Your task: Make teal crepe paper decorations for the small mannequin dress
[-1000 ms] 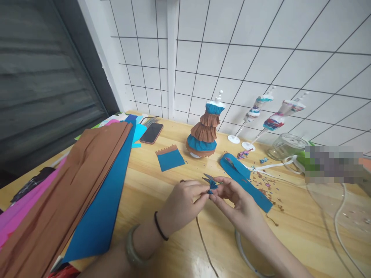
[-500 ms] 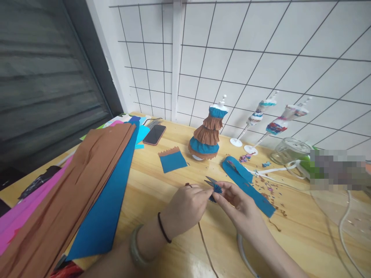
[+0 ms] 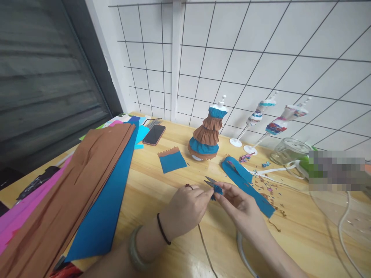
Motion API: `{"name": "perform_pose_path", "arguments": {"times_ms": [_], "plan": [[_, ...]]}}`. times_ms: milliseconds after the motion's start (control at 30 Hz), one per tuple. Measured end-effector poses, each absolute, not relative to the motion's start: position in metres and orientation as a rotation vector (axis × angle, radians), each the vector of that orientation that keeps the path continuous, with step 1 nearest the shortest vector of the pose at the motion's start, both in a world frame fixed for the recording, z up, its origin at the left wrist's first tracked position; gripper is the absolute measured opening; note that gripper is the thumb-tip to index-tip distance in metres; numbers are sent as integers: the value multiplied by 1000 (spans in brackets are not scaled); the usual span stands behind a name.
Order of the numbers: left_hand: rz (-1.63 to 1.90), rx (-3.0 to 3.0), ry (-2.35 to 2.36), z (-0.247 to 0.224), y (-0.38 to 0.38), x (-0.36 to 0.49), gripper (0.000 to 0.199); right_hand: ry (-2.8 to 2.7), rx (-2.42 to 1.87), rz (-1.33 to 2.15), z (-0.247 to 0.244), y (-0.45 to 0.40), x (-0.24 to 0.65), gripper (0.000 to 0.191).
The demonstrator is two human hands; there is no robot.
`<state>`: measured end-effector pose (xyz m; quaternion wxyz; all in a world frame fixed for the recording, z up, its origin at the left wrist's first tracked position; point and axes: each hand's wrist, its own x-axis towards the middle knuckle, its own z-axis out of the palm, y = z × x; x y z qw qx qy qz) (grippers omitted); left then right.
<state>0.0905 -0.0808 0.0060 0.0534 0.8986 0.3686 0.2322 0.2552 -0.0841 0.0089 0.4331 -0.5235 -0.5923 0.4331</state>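
Note:
A small gathered piece of blue crepe paper (image 3: 218,189) sits between the fingertips of both hands, above the table. My left hand (image 3: 188,206) is closed, its fingertips pinching that paper from the left. My right hand (image 3: 239,202) is closed too, thumb and fingers around the paper's right side. Scissors (image 3: 210,180) stick out leftward from the right hand's fingers, blades slightly apart; their handles are hidden. Beyond the hands stands a small dress form (image 3: 205,133) in blue and brown crepe tiers. A blue square with a brown zigzag edge (image 3: 173,160) lies left of it.
Long brown crepe sheets (image 3: 75,181) and a blue sheet (image 3: 107,208) cover the left side. A phone (image 3: 154,134) lies behind them. Right of the hands are a blue strip (image 3: 252,189), paper scraps, cables and a glass jar (image 3: 290,150). Two other dress forms (image 3: 279,123) stand near the wall.
The hands stay in nearly the same place, with the scissors and blue paper between them. The blue paper has turned slightly in the fingertips.

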Motion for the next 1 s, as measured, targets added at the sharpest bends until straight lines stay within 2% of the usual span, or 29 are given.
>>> {"name": "perform_pose_path", "arguments": {"times_ms": [167, 400, 600, 833, 1000], "plan": [[672, 2754, 1116, 6, -82, 91, 29, -1538, -1367, 1007, 9, -85, 255, 28], [753, 2641, 1085, 10, -83, 92, 31, -1432, -1310, 1161, 13, -82, 257, 23], [824, 2469, 1045, 14, -83, 90, 32, -1452, -1302, 1150, 14, -83, 258, 22], [957, 2225, 1025, 12, -82, 89, 30, -1573, -1198, 1259, 13, -82, 264, 33], [951, 2076, 947, 16, -81, 88, 26, -1818, -1280, 1167, 25, -84, 266, 16]]}}
